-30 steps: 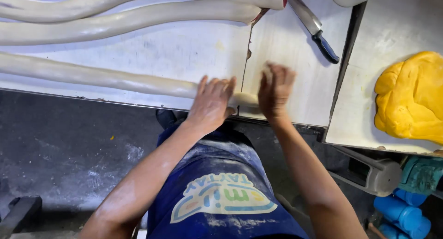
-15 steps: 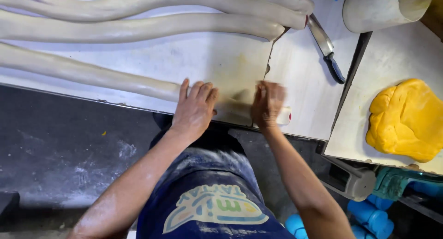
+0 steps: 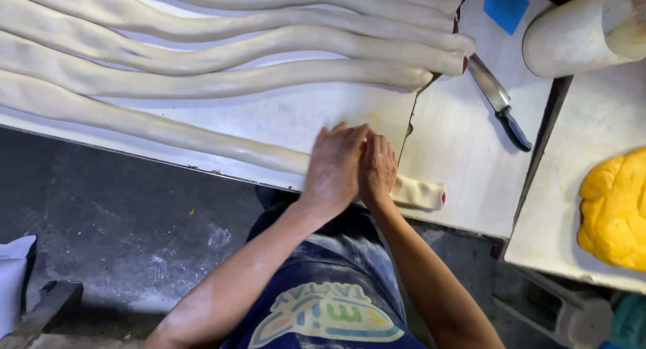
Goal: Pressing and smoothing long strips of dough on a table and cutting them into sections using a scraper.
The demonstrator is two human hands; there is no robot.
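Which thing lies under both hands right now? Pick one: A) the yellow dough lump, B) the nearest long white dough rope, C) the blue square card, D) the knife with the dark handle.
B: the left hand and the right hand press side by side on the nearest white dough rope at the table's front edge, while the knife and the yellow dough lie apart to the right.

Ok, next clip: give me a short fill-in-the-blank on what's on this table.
1. Both hands, the left hand and the right hand, press on a long rope of ____.
2. The knife has a ____ handle.
3. The lump at the right edge is ____ in colour.
4. The small square near the top is ____.

Missing words: dough; dark; yellow; blue
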